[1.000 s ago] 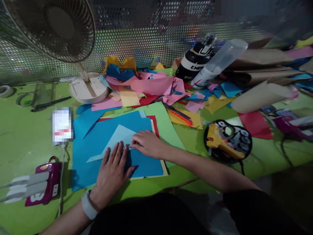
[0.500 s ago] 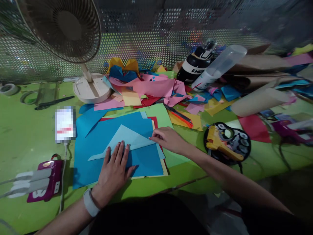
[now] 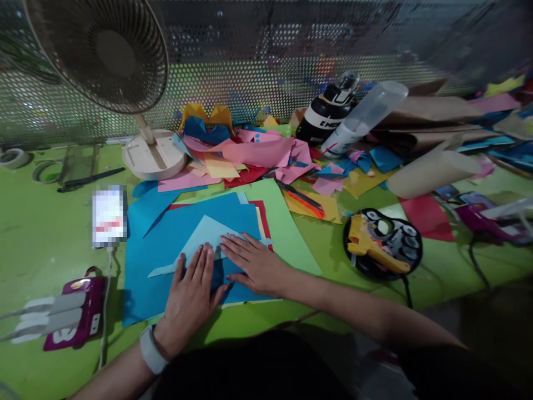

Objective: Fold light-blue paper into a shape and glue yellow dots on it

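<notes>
Table (image 3: 45, 228): hands (image 3: 189, 303) (image 3: 259, 268) on paper (image 3: 205, 233), yellow tool (image 3: 360, 233) in tray (image 3: 375, 273)

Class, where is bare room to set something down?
A large bare patch of table lies left of the phone, between the tape rolls and the purple power strip. A narrower one runs between the light green sheet and the black tray. Behind the blue sheet it is crowded: paper scraps from fan to black bottle.

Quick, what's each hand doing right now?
Left hand: open, resting palm down, fingertips on the pale blue paper.
Right hand: open, lying palm down over the same paper's right side.
</notes>
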Tool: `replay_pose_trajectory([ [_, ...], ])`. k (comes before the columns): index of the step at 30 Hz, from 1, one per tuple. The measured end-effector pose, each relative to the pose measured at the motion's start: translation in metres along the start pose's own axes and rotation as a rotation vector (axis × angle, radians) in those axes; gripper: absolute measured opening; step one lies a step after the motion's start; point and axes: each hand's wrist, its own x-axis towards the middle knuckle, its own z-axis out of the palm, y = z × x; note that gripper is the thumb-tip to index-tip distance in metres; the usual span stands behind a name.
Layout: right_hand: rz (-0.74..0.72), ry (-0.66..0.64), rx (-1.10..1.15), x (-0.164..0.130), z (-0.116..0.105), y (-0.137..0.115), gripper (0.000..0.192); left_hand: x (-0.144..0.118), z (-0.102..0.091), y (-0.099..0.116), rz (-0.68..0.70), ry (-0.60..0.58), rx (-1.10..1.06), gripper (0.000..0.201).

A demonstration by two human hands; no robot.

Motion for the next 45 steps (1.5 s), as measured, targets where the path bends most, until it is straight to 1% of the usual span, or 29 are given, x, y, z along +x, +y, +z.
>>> replay_pose_trajectory([
  [2, 0.0, -0.005, 0.013, -0.002, 0.002, 0.003, 0.065, 0.0, 0.0, 0.001, -0.047, 0.004, 0.004, 0.083],
  [5, -0.004, -0.01, 0.026, -0.003, 0.0, 0.006, 0.064, 0.0, -0.001, 0.002, -0.093, -0.005, 0.011, 0.083],
  [11, -0.001, -0.022, 0.019, -0.002, -0.003, 0.005, 0.063, 0.0, -0.001, 0.003, -0.09, -0.031, 0.019, 0.075],
  [20, 0.0, -0.034, 0.015, -0.002, -0.003, 0.004, 0.065, -0.002, 0.002, 0.0, -0.087, 0.005, -0.007, 0.079],
  [23, 0.004, -0.042, 0.003, -0.001, -0.005, 0.003, 0.066, 0.0, 0.001, 0.002, -0.092, 0.004, -0.021, 0.082],
  [28, 0.02, -0.043, -0.022, 0.001, -0.006, -0.003, 0.063, 0.003, -0.001, 0.009, -0.105, 0.008, 0.008, 0.075],
  [30, 0.01, -0.053, -0.023, 0.002, -0.006, -0.004, 0.06, 0.004, 0.0, 0.009, -0.073, 0.016, 0.01, 0.073],
  [34, -0.005, -0.101, 0.004, 0.004, -0.005, -0.003, 0.058, 0.007, 0.002, 0.004, 0.051, 0.039, -0.015, 0.075],
  [39, -0.006, -0.128, 0.046, 0.006, -0.013, -0.006, 0.059, 0.007, 0.004, -0.001, 0.1, 0.054, 0.002, 0.076],
  [41, -0.006, -0.126, 0.054, 0.007, -0.016, -0.011, 0.065, 0.006, 0.005, -0.001, 0.109, 0.057, 0.003, 0.075],
  [45, -0.005, -0.108, 0.017, 0.009, -0.019, -0.017, 0.085, 0.006, 0.007, -0.001, 0.109, 0.063, -0.018, 0.08],
])
